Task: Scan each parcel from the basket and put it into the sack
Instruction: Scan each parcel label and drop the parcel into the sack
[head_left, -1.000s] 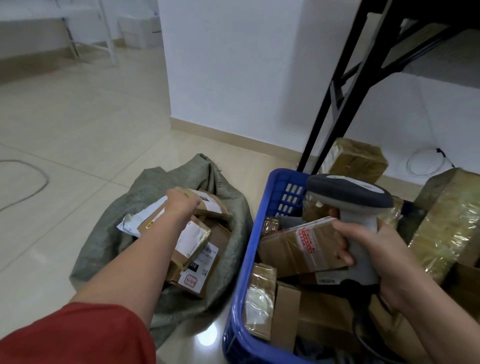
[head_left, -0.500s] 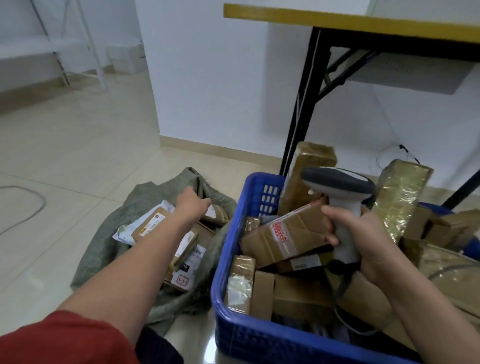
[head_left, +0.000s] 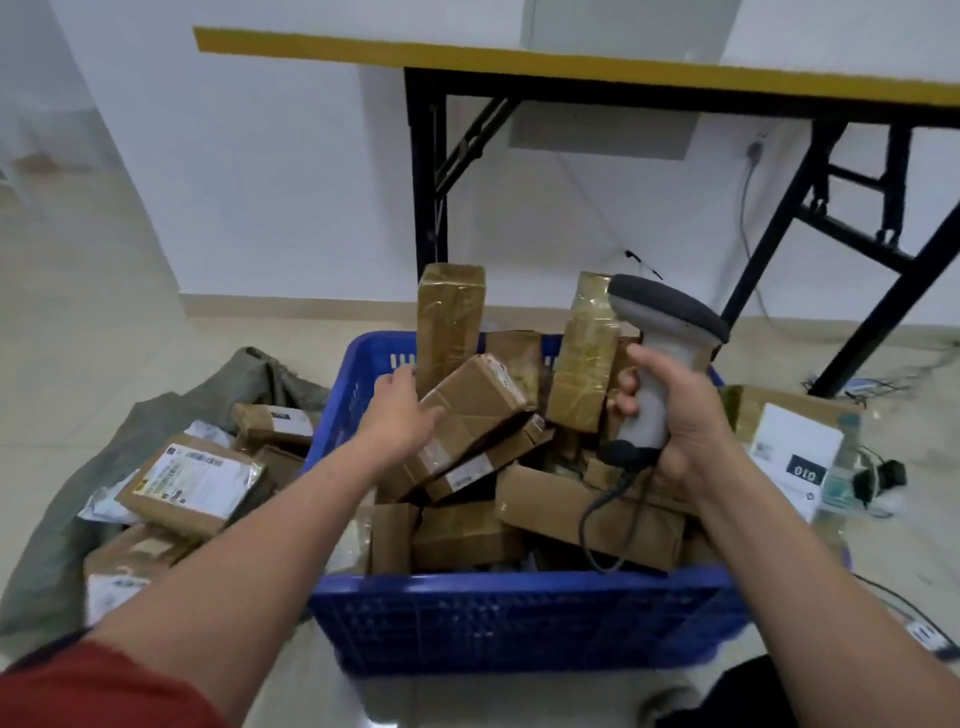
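Observation:
A blue plastic basket (head_left: 519, 618) on the floor is piled with several brown cardboard parcels. My left hand (head_left: 400, 410) reaches over its left rim with fingers spread, touching a tilted brown parcel (head_left: 470, 410) on top of the pile. My right hand (head_left: 670, 410) grips the handle of a grey barcode scanner (head_left: 665, 332), held upright over the basket's right side, its cord hanging into the parcels. Left of the basket lies the grey-green sack (head_left: 57, 535), open, holding several labelled parcels (head_left: 192, 483).
A black-legged table with a yellow edge (head_left: 571, 67) stands against the white wall behind the basket. A box with a white label (head_left: 795, 447) and loose cables lie on the floor to the right. Tiled floor extends to the left.
My left hand left the sack, where it let go of a parcel, and swung right to the basket's top parcel. The view shifted right and up; the scanner stayed in my right hand.

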